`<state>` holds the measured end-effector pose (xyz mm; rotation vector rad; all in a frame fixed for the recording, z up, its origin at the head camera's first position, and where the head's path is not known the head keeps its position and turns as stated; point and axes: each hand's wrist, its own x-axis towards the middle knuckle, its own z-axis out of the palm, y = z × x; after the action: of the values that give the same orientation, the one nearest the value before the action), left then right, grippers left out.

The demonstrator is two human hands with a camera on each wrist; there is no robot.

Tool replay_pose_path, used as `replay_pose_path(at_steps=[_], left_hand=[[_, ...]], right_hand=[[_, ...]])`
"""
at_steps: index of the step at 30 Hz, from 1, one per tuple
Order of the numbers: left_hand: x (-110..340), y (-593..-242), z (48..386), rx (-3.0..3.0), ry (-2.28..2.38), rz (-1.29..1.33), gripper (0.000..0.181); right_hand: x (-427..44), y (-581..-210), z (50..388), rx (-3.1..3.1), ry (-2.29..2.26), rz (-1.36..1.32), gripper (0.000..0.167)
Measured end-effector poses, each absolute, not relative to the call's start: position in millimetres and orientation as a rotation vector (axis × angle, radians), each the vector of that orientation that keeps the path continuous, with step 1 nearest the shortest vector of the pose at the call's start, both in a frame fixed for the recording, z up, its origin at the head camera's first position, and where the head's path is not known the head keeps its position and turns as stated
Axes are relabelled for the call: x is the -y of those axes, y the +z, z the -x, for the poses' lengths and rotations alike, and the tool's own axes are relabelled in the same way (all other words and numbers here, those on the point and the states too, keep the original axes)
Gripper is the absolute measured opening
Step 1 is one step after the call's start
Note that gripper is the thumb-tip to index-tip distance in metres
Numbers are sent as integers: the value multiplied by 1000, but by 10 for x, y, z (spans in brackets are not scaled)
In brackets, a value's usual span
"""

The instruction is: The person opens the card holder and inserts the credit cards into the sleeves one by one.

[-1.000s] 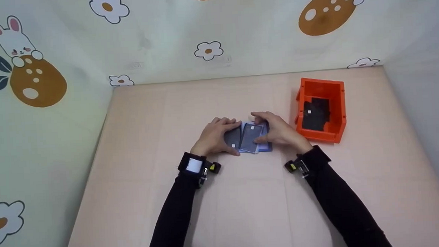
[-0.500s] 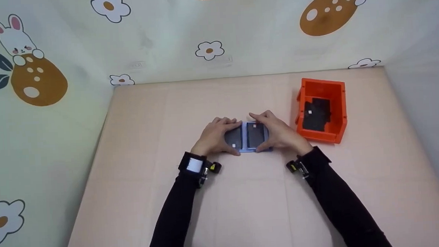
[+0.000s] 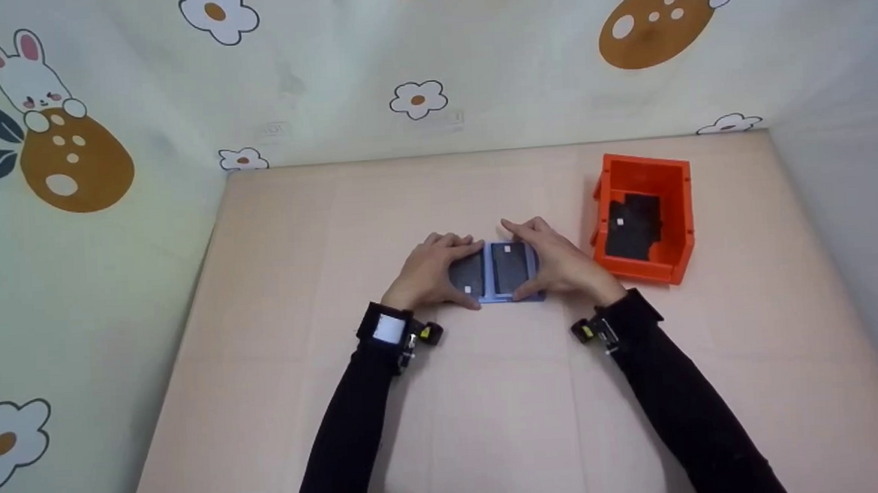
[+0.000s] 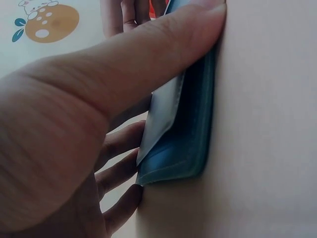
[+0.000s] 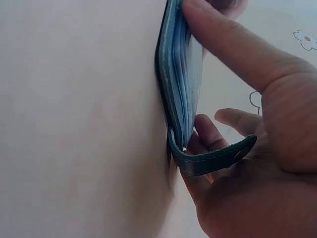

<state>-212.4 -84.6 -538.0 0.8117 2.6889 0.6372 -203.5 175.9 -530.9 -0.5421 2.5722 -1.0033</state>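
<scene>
A blue card holder (image 3: pixel 488 274) lies spread on the table, with a dark card (image 3: pixel 467 275) on its left side and another dark card (image 3: pixel 511 269) on its right side. My left hand (image 3: pixel 429 272) grips the holder's left part, thumb on the near edge and fingers at the far edge. On the other side my right hand (image 3: pixel 559 263) holds the right part between thumb and fingers. The right wrist view shows a strap with a snap (image 5: pixel 213 161) sticking out beside my right palm, and several layered sleeves (image 5: pixel 185 84).
An orange bin (image 3: pixel 647 272) with dark cards (image 3: pixel 633 227) inside stands right of my right hand. Behind the table (image 3: pixel 507 408) hangs a patterned cloth (image 3: pixel 325 72) with flowers and rabbits.
The right-hand card, tilted over the holder earlier, now lies straight within its right side. My right thumb has shifted towards the near edge; my left hand has stayed put.
</scene>
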Motion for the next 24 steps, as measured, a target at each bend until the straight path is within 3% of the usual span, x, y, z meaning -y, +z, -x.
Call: replay_pose_path(at_steps=[11,24], left_hand=[[847,-5378,2124,-2689,634,-814,102],[854,-5395,2122,-2693,639,-822,102]], right_hand=[[-1756,-5343,2065,-2530,-1057,524,119],[-1764,-5359,2115,-2408,-1398,386,72]])
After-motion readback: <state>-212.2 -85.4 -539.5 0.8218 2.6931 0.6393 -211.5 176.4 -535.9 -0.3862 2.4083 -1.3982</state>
